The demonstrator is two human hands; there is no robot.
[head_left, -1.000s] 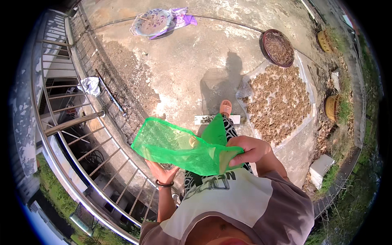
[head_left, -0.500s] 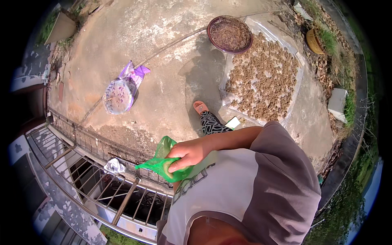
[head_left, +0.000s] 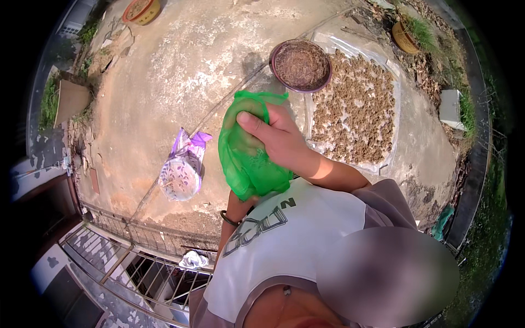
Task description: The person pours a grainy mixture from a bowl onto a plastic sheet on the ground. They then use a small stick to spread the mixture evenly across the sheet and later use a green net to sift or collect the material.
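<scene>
A sheer green bag [head_left: 249, 158] is held up in front of my chest. My right hand [head_left: 270, 131] is closed on its upper part, with the thumb pressed against the outside. Skin shows dimly through the green material below and beside that thumb. My left hand [head_left: 250, 201] is at the bag's lower edge, where only a bit of it shows. The bag covers its fingers, and I cannot tell whether they are inside or behind it. A dark band circles my left wrist.
A round basin [head_left: 301, 65] of dry brown material stands beyond the bag. To its right, brown clumps [head_left: 355, 109] lie spread on a plastic sheet. A white patterned basin [head_left: 180, 179] sits on purple plastic at left. Metal railing [head_left: 117, 265] runs along the lower left.
My right hand has moved outward and up in the picture with the green bag, which hangs longer. My left forearm shows more. The sandaled foot is out of sight.
</scene>
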